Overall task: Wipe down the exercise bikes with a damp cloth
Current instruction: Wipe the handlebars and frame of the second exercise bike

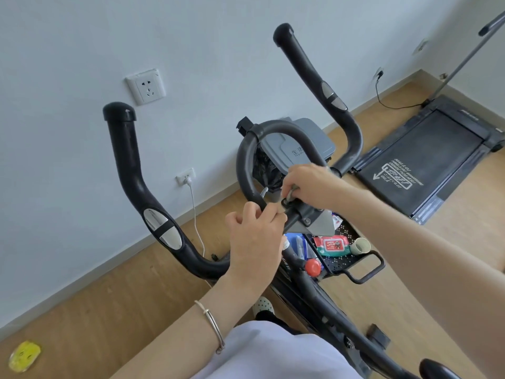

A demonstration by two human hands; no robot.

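Pale blue wall and wood floor behind a black exercise bike point(128, 165), both hands close together at its handlebar stem, right hand point(308, 184) pinching what looks like a small grey-green cloth point(294, 190) against the clamp, left hand point(254, 236) just beside it, fingers curled on the loop bar point(243, 165).

cloth point(294, 191) mostly hidden under right hand point(308, 184) fingers, only a grey scrap shows. left hand point(254, 236) fingertips curl out of sight at the bike bar point(247, 170), can't tell what they pinch. treadmill point(426, 160) cut off by right edge. yellow thing point(24, 355) too blurry to id. wipes pack point(333, 245) label unreadable.
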